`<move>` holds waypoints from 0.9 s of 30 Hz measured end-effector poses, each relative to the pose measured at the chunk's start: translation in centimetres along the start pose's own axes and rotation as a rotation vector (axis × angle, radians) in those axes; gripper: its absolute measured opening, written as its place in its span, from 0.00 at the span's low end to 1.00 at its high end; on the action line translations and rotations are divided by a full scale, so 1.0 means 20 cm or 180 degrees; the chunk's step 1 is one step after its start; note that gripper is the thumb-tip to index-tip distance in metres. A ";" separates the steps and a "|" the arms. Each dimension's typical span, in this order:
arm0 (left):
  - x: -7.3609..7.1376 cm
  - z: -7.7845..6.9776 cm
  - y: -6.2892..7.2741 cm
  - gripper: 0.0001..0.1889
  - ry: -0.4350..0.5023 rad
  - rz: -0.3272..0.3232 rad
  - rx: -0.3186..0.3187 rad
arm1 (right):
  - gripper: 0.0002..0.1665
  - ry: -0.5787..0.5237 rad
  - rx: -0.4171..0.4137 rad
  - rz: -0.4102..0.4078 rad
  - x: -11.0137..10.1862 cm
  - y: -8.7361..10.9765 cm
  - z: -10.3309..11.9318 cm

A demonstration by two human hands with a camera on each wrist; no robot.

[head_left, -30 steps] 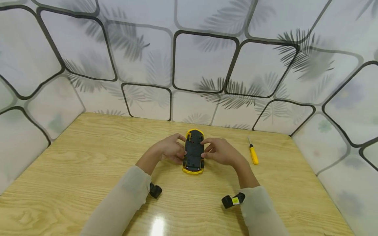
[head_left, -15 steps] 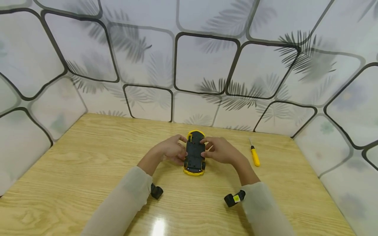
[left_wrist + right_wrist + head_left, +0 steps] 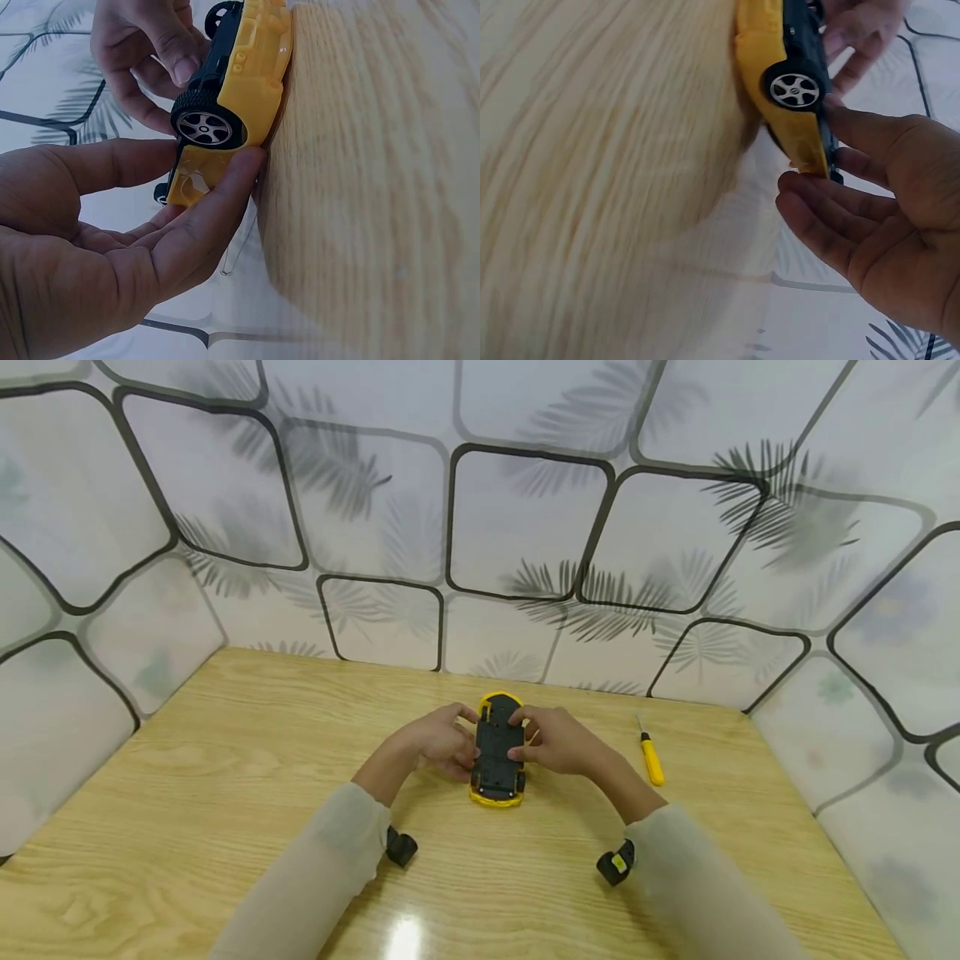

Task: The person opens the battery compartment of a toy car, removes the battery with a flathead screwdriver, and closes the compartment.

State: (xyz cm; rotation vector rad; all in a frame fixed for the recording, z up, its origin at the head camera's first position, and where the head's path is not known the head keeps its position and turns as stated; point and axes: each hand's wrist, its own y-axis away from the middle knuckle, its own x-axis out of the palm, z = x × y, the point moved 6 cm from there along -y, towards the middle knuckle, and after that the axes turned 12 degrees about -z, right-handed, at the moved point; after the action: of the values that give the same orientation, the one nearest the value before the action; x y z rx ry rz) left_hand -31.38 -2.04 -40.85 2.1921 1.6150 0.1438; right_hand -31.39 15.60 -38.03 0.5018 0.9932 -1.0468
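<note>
A yellow toy car (image 3: 497, 747) lies upside down on the table, its black underside facing up. My left hand (image 3: 444, 745) holds its left side; in the left wrist view the thumb is at the edge of the underside and the fingers run along the yellow body (image 3: 259, 82). From the right, my right hand (image 3: 558, 742) grips the car, with thumb and index finger reaching onto the black base. A silver-spoked wheel (image 3: 794, 90) shows beside the right thumb in the right wrist view. The fingers under the car are partly hidden.
A screwdriver (image 3: 652, 762) with a yellow handle lies on the wooden table (image 3: 262, 777) to the right of the car. Patterned white panels (image 3: 528, 527) stand around the back and sides. Each wrist carries a small black camera (image 3: 617, 863).
My right wrist has turned a little and its forearm has swung outward to the right. Both hands keep their hold on the toy car; the whole head view has drifted slightly.
</note>
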 end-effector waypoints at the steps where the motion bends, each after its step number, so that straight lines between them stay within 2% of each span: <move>1: 0.00 0.00 0.00 0.32 0.0004 0.0003 -0.0002 | 0.28 -0.0001 0.0004 0.0006 0.00 0.00 0.00; 27: 0.00 0.00 -0.01 0.33 -0.0036 0.0042 0.0029 | 0.26 -0.0427 0.0507 0.0284 0.01 -0.04 -0.01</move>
State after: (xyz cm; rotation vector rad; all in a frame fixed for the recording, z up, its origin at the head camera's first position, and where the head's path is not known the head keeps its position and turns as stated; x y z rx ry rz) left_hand -31.52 -1.99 -40.82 2.2070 1.5983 0.1278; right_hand -32.25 15.38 -38.16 0.5929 0.7661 -1.0700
